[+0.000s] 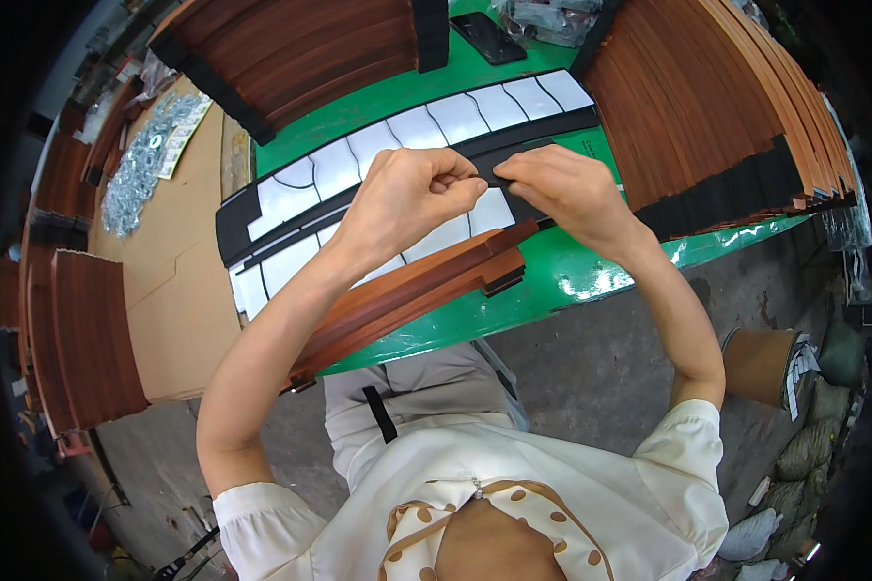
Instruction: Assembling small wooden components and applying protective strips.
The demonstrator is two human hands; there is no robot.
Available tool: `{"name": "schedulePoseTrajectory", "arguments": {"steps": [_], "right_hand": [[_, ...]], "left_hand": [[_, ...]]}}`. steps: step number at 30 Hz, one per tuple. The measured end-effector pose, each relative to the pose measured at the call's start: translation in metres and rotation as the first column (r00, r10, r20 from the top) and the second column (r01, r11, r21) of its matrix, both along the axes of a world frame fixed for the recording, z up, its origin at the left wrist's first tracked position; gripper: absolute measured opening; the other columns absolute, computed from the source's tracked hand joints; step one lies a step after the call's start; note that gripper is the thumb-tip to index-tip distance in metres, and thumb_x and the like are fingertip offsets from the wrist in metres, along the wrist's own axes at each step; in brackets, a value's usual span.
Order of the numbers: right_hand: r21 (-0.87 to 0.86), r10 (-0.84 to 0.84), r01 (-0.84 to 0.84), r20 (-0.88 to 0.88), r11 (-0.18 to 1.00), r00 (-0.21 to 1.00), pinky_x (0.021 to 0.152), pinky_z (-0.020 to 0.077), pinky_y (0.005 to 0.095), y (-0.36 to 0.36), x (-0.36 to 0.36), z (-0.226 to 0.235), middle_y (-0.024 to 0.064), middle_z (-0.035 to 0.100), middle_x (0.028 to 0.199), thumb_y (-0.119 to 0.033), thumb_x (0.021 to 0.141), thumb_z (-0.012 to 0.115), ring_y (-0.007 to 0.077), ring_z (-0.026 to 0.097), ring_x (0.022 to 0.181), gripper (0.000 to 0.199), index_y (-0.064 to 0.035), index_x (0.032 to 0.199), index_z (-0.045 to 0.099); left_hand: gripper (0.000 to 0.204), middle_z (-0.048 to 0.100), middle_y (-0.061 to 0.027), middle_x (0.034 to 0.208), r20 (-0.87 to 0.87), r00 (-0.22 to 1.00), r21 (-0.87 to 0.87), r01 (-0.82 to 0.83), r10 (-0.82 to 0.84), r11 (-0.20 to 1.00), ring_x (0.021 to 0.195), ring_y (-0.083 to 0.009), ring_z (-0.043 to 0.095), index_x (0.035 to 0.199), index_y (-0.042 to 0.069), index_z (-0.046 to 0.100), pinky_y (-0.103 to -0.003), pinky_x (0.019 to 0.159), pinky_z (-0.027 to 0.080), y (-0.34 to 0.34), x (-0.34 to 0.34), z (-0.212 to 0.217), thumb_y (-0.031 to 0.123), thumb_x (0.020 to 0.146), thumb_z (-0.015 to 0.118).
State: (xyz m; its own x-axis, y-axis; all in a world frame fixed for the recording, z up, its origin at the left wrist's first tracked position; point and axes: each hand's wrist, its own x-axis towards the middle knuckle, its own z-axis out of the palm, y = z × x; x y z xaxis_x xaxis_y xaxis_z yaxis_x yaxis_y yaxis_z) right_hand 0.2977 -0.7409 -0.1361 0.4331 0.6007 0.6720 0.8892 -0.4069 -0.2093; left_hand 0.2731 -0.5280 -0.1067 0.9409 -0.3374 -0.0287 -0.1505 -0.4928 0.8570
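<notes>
My left hand (412, 198) and my right hand (572, 189) hover close together over the middle of the table, both closed with fingertips pinched. Whatever small thing they pinch is hidden or blends into the black behind it. Beneath them lie black strips (543, 124) and rows of white-faced pieces (363, 138) split by thin dark lines. On the near side, reddish-brown wood-look strips (407, 276) lie along the table edge, just below my left forearm.
The green tabletop (436, 334) carries tall stacks of brown slats with black ends, one stack (320, 58) at the back and another stack (688, 107) at right. A black phone (489, 39) lies behind. Clear plastic-wrapped metal parts (150, 160) rest on cardboard (170, 281) at left.
</notes>
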Motion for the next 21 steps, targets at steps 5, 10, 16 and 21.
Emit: {"name": "schedulePoseTrajectory", "arguments": {"steps": [5, 10, 16, 21], "right_hand": [[-0.007, 0.088, -0.093, -0.251, 0.996, 0.964, 0.071, 0.0506, 0.0327, -0.011, -0.018, 0.012, 0.0083, 0.065, 0.088, -0.002, 0.07, 0.072, 0.0235, 0.062, 0.084, 0.027, -0.0004, 0.095, 0.066], [-0.01, 0.064, -0.071, -0.309, 0.997, 0.949, 0.067, 0.0497, 0.0325, -0.022, -0.024, 0.003, 0.0064, 0.064, 0.089, -0.006, 0.07, 0.073, 0.0233, 0.06, 0.081, 0.024, -0.0043, 0.093, 0.067], [-0.056, 0.047, -0.078, -0.426, 0.995, 0.903, 0.069, 0.0482, 0.0339, -0.024, -0.024, -0.012, 0.0067, 0.065, 0.089, -0.009, 0.07, 0.073, 0.0235, 0.059, 0.082, 0.023, -0.0038, 0.092, 0.068], [-0.068, 0.043, -0.082, -0.451, 0.994, 0.892, 0.068, 0.0478, 0.0339, -0.024, -0.021, -0.015, 0.0062, 0.065, 0.088, -0.01, 0.069, 0.073, 0.0235, 0.058, 0.081, 0.023, -0.0052, 0.091, 0.068]], "left_hand": [[0.02, 0.064, -0.0089, 0.074, 0.452, 0.888, 0.113, 0.036, -0.084, 0.993, 0.059, -0.0185, 0.058, 0.089, -0.003, 0.064, -0.031, 0.059, 0.046, -0.007, -0.031, -0.003, 0.012, 0.077, 0.069], [0.045, 0.063, -0.0044, 0.095, 0.566, 0.824, 0.226, -0.177, 0.019, 0.958, 0.087, -0.0204, 0.056, 0.105, 0.006, 0.063, -0.033, 0.077, 0.036, -0.011, -0.056, -0.016, 0.028, 0.068, 0.077], [0.035, 0.063, -0.0022, 0.092, 0.478, 0.868, 0.264, -0.29, 0.137, 0.92, 0.083, -0.0196, 0.056, 0.096, 0.007, 0.066, -0.033, 0.073, 0.034, -0.03, -0.069, -0.053, 0.025, 0.067, 0.076], [0.022, 0.064, 0.0004, 0.085, 0.439, 0.874, 0.225, -0.331, 0.208, 0.917, 0.076, -0.017, 0.056, 0.086, 0.009, 0.068, -0.033, 0.072, 0.033, -0.035, -0.066, -0.062, 0.021, 0.07, 0.075]]}}
